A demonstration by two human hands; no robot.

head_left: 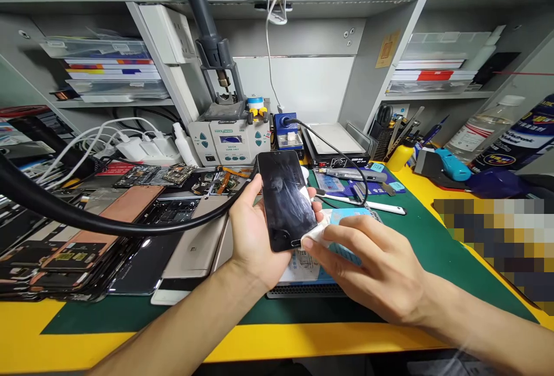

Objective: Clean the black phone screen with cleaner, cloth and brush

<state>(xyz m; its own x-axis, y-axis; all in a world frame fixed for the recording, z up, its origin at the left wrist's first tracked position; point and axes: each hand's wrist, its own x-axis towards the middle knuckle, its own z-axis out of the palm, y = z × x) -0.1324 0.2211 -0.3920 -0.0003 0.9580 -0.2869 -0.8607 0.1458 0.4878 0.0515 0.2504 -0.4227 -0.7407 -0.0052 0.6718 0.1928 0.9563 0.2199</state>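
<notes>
hands [255, 232] on glossy phone [285, 200], white cloth [315, 236]

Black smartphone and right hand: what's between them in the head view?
The head view shows a white cloth between the right hand and the black smartphone, touching the phone's lower edge.

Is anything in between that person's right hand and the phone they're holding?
Only a white cloth, pinched in the right hand and pressed against the lower corner of the black smartphone, which the left hand holds. Nothing else visibly stands between them.
</notes>
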